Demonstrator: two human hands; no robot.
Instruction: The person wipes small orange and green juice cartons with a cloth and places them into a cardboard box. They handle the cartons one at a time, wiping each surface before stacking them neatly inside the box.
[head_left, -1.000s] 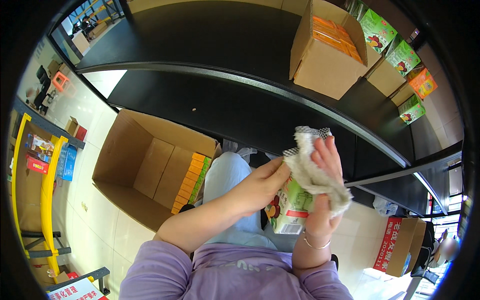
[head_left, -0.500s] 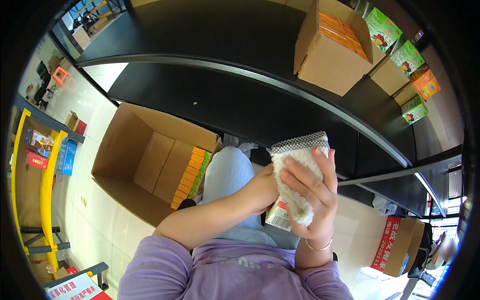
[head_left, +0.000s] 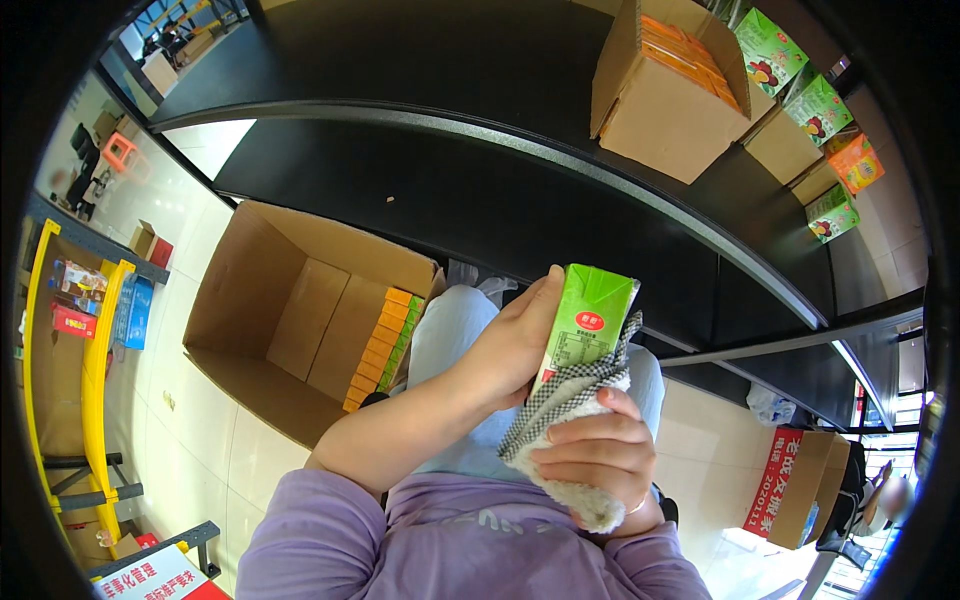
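A green drink carton (head_left: 583, 318) stands upright over my lap, its top facing me. My left hand (head_left: 522, 345) grips it along its left side, with most of the fingers hidden behind it. My right hand (head_left: 600, 450) is wrapped round a white fluffy cloth (head_left: 570, 487) with a black-and-white checked edge, which presses against the carton's lower right part. Left of my knee sits a large open cardboard box (head_left: 260, 310). Inside it, a row of small orange and green cartons (head_left: 380, 350) lines the right wall.
Black shelves (head_left: 420, 200) span the space ahead. On the upper one stand an open box (head_left: 665, 120) of orange packs and several green cartons (head_left: 812, 110). A yellow-framed rack (head_left: 95, 370) is at left; another cardboard box (head_left: 815, 490) sits on the floor at right.
The cloth has slid down the carton toward me with my right hand, uncovering the carton's green top. My left hand now shows beside the carton instead of behind the cloth.
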